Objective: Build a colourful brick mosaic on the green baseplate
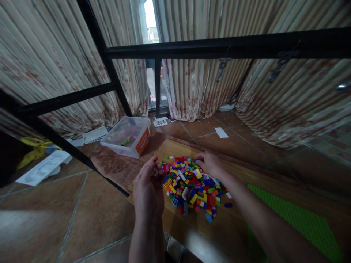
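A heap of small coloured plastic bricks [192,182] lies on a wooden tabletop [233,226]. My left hand [149,186] hovers at the heap's left edge, fingers curled together near a few red and pink bricks; whether it holds one I cannot tell. My right hand [210,164] rests palm down on the far right side of the heap, fingertips among the bricks. A green studded baseplate [298,219] lies flat on the table to the right of the heap.
A clear plastic tub [128,137] with an orange label and a few bricks inside sits on the floor at the back left. Black metal bars [219,45] cross in front of curtains. Papers [44,166] and yellow scissors [33,149] lie on the tiled floor at left.
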The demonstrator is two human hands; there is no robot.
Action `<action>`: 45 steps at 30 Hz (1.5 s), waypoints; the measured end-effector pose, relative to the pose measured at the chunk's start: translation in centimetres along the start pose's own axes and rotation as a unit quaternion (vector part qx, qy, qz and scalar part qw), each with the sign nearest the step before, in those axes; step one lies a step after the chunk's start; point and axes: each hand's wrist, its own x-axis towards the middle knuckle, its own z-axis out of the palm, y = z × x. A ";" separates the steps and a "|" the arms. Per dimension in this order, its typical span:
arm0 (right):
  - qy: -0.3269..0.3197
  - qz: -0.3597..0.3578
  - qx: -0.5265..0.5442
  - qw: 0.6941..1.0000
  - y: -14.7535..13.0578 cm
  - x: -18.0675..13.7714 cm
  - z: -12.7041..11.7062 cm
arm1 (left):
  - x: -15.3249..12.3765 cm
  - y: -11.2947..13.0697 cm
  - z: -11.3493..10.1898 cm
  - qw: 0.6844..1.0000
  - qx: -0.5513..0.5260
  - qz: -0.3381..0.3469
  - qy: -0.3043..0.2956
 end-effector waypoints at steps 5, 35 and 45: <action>-0.012 0.006 0.007 1.000 -0.6 0.5 0.0 | -0.1 0.1 0.1 1.000 0.009 0.001 -0.005; 0.222 0.307 0.312 0.871 13.7 -24.9 -8.2 | -12.4 -19.1 4.5 0.468 0.724 0.196 -0.468; 0.203 0.282 0.296 0.890 12.3 -25.9 -7.6 | -14.0 -18.6 4.4 0.400 0.761 0.194 -0.472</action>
